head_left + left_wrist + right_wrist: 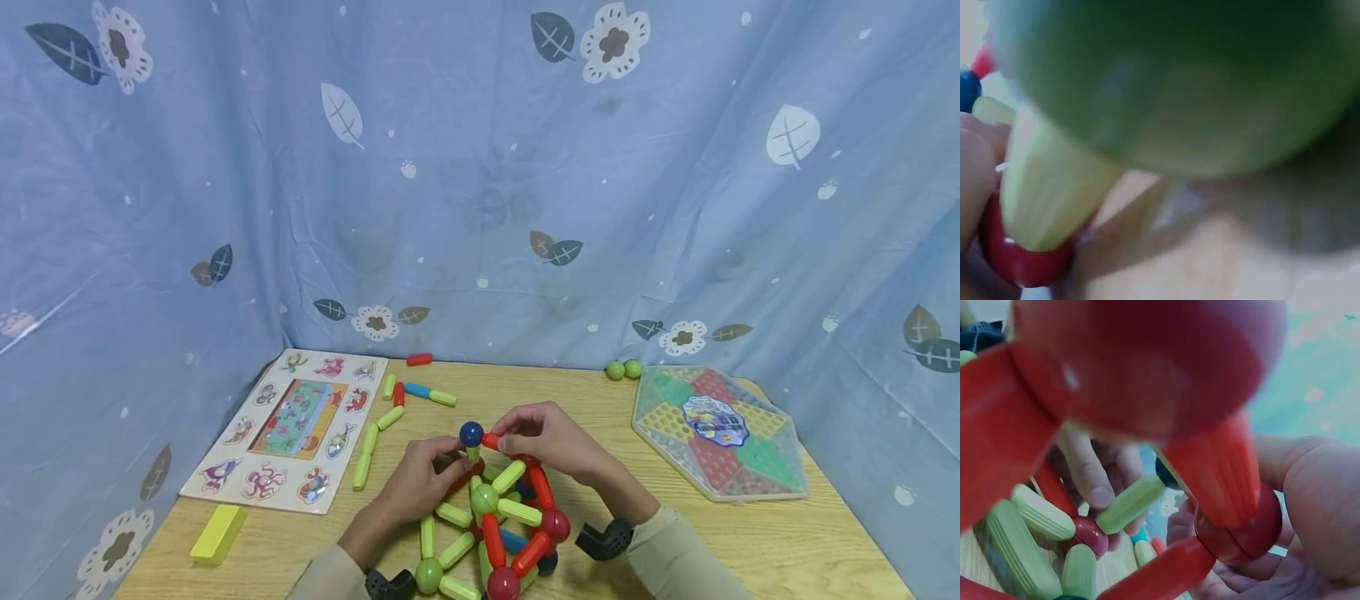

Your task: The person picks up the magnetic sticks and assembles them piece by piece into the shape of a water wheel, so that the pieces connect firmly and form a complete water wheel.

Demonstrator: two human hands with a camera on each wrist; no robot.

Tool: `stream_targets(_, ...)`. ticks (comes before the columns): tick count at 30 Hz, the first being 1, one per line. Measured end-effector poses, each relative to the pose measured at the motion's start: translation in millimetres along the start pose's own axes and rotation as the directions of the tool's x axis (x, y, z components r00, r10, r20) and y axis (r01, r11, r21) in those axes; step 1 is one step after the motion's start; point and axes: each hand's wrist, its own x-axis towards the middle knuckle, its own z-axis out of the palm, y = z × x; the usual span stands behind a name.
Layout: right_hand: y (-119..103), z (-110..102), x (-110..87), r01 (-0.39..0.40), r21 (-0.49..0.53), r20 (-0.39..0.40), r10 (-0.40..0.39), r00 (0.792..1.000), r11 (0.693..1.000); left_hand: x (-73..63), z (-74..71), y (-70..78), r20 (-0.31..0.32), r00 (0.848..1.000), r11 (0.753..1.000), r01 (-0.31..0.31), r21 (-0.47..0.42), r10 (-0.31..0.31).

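On the table stands a structure of rods and balls, with a green ball (pixel 484 499) and a red ball (pixel 556 525) among its corners. My left hand (pixel 422 479) pinches a yellow-green rod (pixel 1132 503) near its base, thumb close to a red ball (pixel 1090 535). That rod stands up from the structure and carries a dark blue ball (pixel 472 433) on top. My right hand (pixel 551 437) pinches a short red rod (pixel 491 441) whose far end meets the blue ball. In the left wrist view a large green ball (pixel 1179 94) blocks most of the scene.
Left of the structure lie loose yellow-green rods (pixel 367 454) and a blue rod (pixel 417 389). Farther left are a sea-animal puzzle board (pixel 247 400) and a yellow block (pixel 218 534). Two green balls (pixel 624 369) sit at the back beside a clear game box (pixel 720 433).
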Motion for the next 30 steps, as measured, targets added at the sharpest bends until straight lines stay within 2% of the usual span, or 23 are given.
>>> stream_targets(2, 1.5, -2.0, 0.2, -0.011, 0.023, 0.011, 0.010, 1.000, 1.000, -1.1, -3.1, 3.1, 0.024, 0.999, 0.999, 0.030, 0.019, -0.030)
stream_targets(4, 3.2, -3.5, 0.2, -0.021, 0.047, 0.017, 0.020, 1.000, 0.999, -4.8, -5.7, 7.9, 0.012, 0.998, 0.996, 0.061, 0.057, -0.062)
stream_targets(8, 6.2, -5.4, 0.2, -0.031, 0.075, 0.030, 0.028, 0.999, 0.997, -23.4, -5.9, 25.4, -0.123, 0.989, 0.982, 0.104, 0.157, -0.085)
stream_targets(10, 6.8, -6.5, 0.3, -0.034, 0.075, 0.034, 0.031, 0.999, 0.997, -35.5, -4.7, 37.5, -0.160, 0.983, 0.973, 0.119, 0.197, -0.088)
stream_targets(12, 7.0, -7.9, 0.8, -0.032, 0.065, 0.035, 0.030, 0.999, 0.997, -46.4, -3.8, 48.3, -0.121, 0.989, 0.966, 0.116, 0.233, -0.089)
stream_targets(14, 7.2, -9.5, 1.2, -0.033, 0.062, 0.037, 0.030, 0.999, 0.998, -54.4, -2.7, 55.3, -0.032, 0.996, 0.950, 0.091, 0.299, -0.085)
stream_targets(17, 9.3, -11.2, 1.9, -0.035, 0.071, 0.043, 0.032, 0.999, 0.997, -60.6, 1.2, 58.4, 0.081, 0.995, 0.897, 0.018, 0.441, -0.060)
stream_targets(19, 12.0, -12.4, 1.5, -0.037, 0.092, 0.042, 0.033, 0.999, 0.995, -61.5, 5.2, 57.2, 0.107, 0.993, 0.855, -0.018, 0.518, -0.044)
stream_targets(21, 16.7, -14.1, -0.1, -0.041, 0.131, 0.031, 0.037, 0.999, 0.990, -60.8, 9.5, 55.3, 0.103, 0.994, 0.826, -0.031, 0.563, -0.033)
stream_targets(24, 26.9, -17.3, -5.0, -0.045, 0.210, -0.002, 0.046, 0.999, 0.977, -58.4, 14.1, 53.4, 0.088, 0.996, 0.815, -0.032, 0.578, -0.023)
stream_targets(27, 37.8, -19.7, -9.9, -0.036, 0.288, -0.022, 0.044, 0.999, 0.957, -56.2, 14.8, 53.1, 0.093, 0.995, 0.818, -0.034, 0.575, -0.024)
stream_targets(30, 47.3, -21.3, -10.7, -0.011, 0.322, -0.040, 0.025, 0.999, 0.947, -54.7, 11.7, 53.3, 0.112, 0.993, 0.822, -0.043, 0.568, -0.025)
